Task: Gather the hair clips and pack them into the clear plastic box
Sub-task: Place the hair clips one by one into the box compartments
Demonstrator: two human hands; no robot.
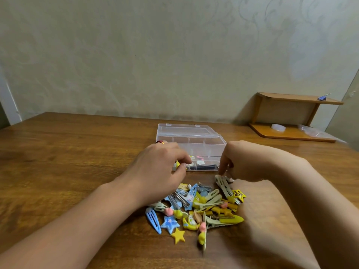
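1. We see a wooden surface (68,152) against a patterned wall, with a clear plastic box (191,140) standing open near the middle, its lid tipped back toward the wall.
2. Inside the box, at its near edge, lie a few clips: a dark blue one (204,167), a white flower-shaped one, something pink. We cannot make out more through the plastic.
3. A pile of hair clips (196,206) sits on the surface just in front of the box, between the two forearms. Mostly yellow, blue and pale green; a blue star clip (170,224) and a yellow star (178,235) lie at the near left edge.
4. The left hand (159,171) hovers over the left front corner of the box, fingers curled, thumb and forefinger pinching a small yellow clip (177,164) at the box rim. A red ring (159,141) shows on one finger.
5. The right hand (246,162) reaches down at the far right edge of the pile, fingers curled onto a pale green clip (223,184); it appears to pinch the clip's upper end, though the fingertips are partly hidden.
6. At the far right stands a small wooden shelf (291,115) with a roll of tape (278,127) on its lower board.
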